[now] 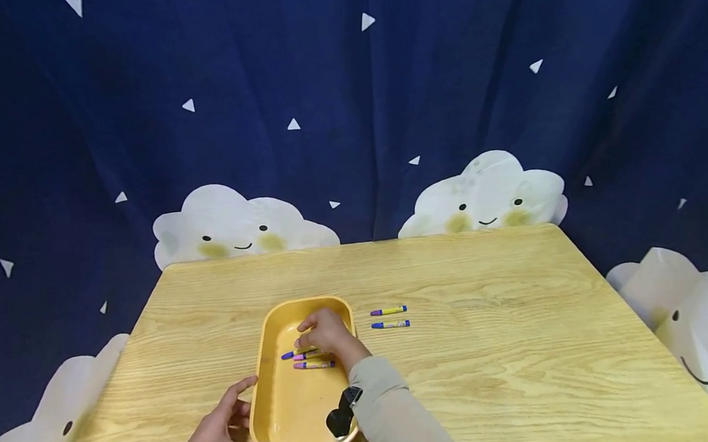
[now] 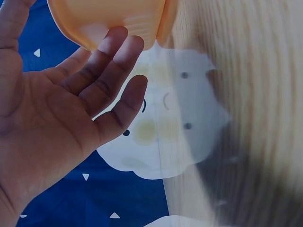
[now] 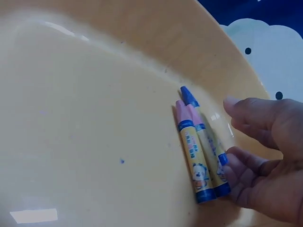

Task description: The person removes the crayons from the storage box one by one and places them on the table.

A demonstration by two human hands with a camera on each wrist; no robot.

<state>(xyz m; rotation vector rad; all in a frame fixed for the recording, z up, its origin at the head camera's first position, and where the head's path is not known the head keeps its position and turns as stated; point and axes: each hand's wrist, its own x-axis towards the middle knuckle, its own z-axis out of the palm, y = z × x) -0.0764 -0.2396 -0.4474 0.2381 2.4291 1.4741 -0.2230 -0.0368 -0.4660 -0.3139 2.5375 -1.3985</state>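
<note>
A yellow plastic tray [image 1: 308, 414] stands on the table with three crayons inside. Two have pink tips, one pink crayon [image 3: 193, 158] lying alongside another pink crayon [image 3: 208, 146]; the blue-tipped crayon [image 3: 189, 97] lies partly behind them. My right hand [image 1: 326, 332] is inside the tray, its fingertips right at the crayons' rear ends, thumb apart from the fingers. At the tray's near left corner, my left hand [image 1: 217, 433] has its fingers loosely extended, index finger and thumb at the tray's outer wall. Its palm shows bare in the left wrist view.
To the right of the tray, a purple-tipped crayon [image 1: 389, 310] and a second blue-tipped crayon [image 1: 391, 324] lie side by side on the wooden table [image 1: 517, 347]. Behind the table hangs a dark blue curtain [image 1: 344, 109] with clouds and triangles.
</note>
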